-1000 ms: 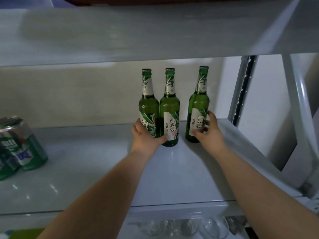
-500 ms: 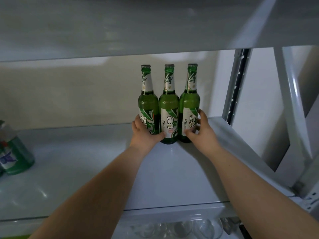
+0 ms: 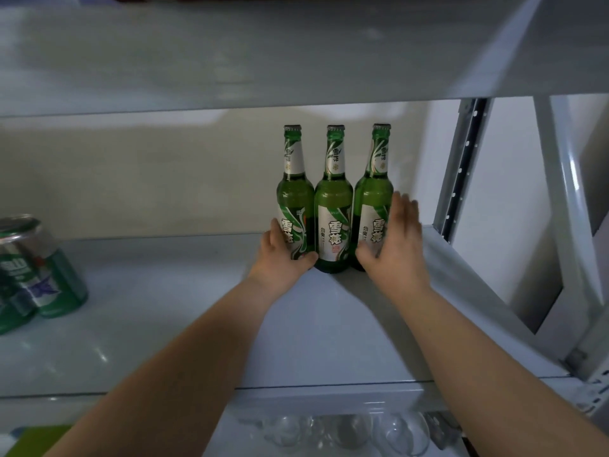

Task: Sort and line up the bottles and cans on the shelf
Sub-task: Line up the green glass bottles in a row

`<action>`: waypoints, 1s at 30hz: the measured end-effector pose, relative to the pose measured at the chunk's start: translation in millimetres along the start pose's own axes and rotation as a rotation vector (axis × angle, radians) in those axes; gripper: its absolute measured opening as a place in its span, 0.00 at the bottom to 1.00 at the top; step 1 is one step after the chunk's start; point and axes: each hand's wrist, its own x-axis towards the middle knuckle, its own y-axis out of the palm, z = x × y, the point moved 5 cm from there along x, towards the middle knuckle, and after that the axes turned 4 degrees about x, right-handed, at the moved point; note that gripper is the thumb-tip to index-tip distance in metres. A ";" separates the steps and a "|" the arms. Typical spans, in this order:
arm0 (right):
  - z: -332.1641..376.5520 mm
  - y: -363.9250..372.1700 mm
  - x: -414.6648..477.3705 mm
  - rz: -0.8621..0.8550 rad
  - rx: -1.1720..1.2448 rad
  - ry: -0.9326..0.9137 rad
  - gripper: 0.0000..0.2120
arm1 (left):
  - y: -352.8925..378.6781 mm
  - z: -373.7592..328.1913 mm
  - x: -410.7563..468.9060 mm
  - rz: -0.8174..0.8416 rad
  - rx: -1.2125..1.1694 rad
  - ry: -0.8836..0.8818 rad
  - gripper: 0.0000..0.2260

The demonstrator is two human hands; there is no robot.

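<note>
**Squaring up three bottles at the back-right of the shelf**

Three upright green glass beer bottles w/ white-and-green labels stood side by side on the pale glossy shelf board (image 3: 329, 331), near the rear wall & just left of the grey slotted metal upright (image 3: 461, 169). The left bottle (image 3: 295, 192), middle bottle (image 3: 333, 206) & right bottle (image 3: 374, 192) looked to be touching at the body, caps roughly level.

The left hand (image 3: 283, 258) was wrapped low around the left bottle, thumb curled across the front near the base – gripping it. The right hand (image 3: 395, 245) lay flat & open, fingers straight, palm against the outer side of the right bottle; not closed round it.

Judgement: step in hand = pressing the trio into a tight, even row. To do it well: keep pressure low on the bodies, not the necks, so nothing tips; squeeze evenly from both sides; check the bases sit in one line parallel to the shelf edge, labels facing front. Glass on a slick board prob. slides easily, so go gentle.

Two green-and-silver drink cans (image 3: 43, 268) sat well apart at the far left, tilted in view, not yet lined up.
</note>
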 end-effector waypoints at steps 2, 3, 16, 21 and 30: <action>25.7 -8.6 -3.9 -0.015 -0.134 -0.170 0.43 | -13.0 3.9 -10.9 -0.007 0.102 0.025 0.46; 41.0 -9.8 -7.1 -0.010 -0.179 -0.262 0.43 | -22.6 6.6 -18.2 -0.040 0.160 0.060 0.44; 215.4 102.9 -44.1 0.332 -0.143 -0.695 0.43 | -182.5 66.5 -105.2 -0.386 0.850 0.204 0.40; 284.8 135.2 -62.2 0.390 -0.058 -0.832 0.43 | -242.2 95.1 -145.5 -0.440 0.910 0.122 0.38; 403.6 189.4 -108.3 0.414 0.012 -0.922 0.44 | -346.4 171.2 -198.4 -0.475 0.954 0.057 0.38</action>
